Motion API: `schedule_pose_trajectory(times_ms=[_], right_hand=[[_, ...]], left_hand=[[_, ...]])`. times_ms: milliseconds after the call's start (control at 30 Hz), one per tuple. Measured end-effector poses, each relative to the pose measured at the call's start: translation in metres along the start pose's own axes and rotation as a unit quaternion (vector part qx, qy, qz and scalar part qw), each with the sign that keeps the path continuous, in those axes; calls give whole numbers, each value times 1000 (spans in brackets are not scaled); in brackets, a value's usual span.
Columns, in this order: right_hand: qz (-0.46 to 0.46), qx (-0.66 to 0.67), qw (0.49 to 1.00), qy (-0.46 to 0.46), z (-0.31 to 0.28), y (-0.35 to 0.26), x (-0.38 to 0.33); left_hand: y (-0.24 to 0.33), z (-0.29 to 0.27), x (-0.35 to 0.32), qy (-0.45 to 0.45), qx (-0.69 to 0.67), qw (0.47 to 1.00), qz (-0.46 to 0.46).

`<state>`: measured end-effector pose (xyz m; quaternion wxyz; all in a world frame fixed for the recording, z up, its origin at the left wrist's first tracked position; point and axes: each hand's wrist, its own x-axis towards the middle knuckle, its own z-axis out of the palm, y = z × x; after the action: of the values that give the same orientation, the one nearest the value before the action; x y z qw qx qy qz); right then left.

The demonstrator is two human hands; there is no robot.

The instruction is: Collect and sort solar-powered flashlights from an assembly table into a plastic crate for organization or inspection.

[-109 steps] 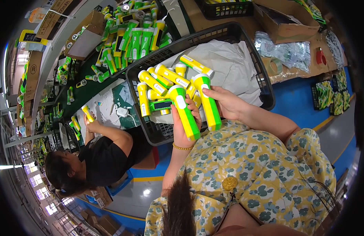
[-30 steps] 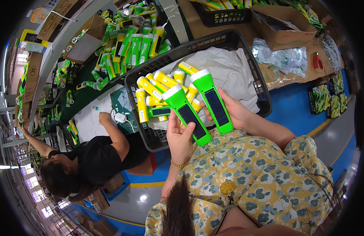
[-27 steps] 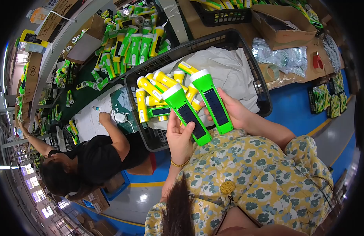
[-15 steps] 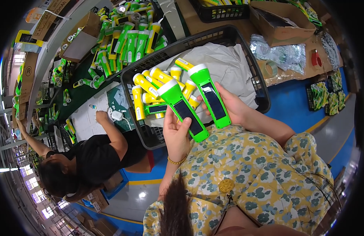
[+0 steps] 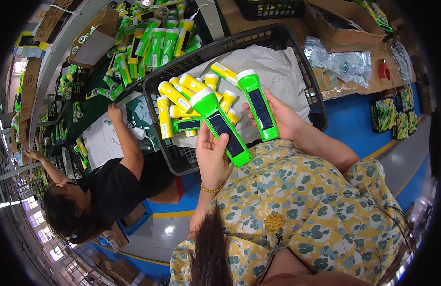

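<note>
The left hand [image 5: 212, 155] grips a green, white-headed flashlight [image 5: 223, 129], the right hand [image 5: 283, 117] clasps a matching flashlight [image 5: 260, 108], dark panels facing up, over the near edge of a black crate [image 5: 184, 161] lined with pale paper [image 5: 266, 71], blue floor [image 5: 356, 121] beyond.

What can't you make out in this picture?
All in the head view:
Left flashlight, in the left hand, and right flashlight, in the right hand: far faces hidden, turned away from the camera.
Floor of the large black basket: mostly covered by grey paper and flashlights.
Upper black basket: cut off by the top edge.
Flashlights in the distant crates: too small to count.
</note>
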<state>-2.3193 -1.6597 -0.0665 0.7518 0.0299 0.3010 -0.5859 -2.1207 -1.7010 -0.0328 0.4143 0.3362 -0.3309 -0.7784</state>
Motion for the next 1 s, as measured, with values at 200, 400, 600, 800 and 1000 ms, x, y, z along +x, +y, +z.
schedule_pose_trajectory(times_ms=[200,400,600,800,1000], right_hand=[[-181,-514,827,138,-73,-8,17],[-70,-757,572,310,-101,-19,0],[-190,-811,490,256,-86,-9,-12],[-208,-683,699,44,-13,-5,-17],[-51,-553,824,-114,64,4,-35]], left_hand=[[1,0,-1,8,4,1000,2],[8,-3,-2,-36,-39,998,-40],[8,-8,0,-82,-234,958,-146],[8,-6,5,-155,-359,904,-173],[8,-4,-1,-103,-322,932,-133]])
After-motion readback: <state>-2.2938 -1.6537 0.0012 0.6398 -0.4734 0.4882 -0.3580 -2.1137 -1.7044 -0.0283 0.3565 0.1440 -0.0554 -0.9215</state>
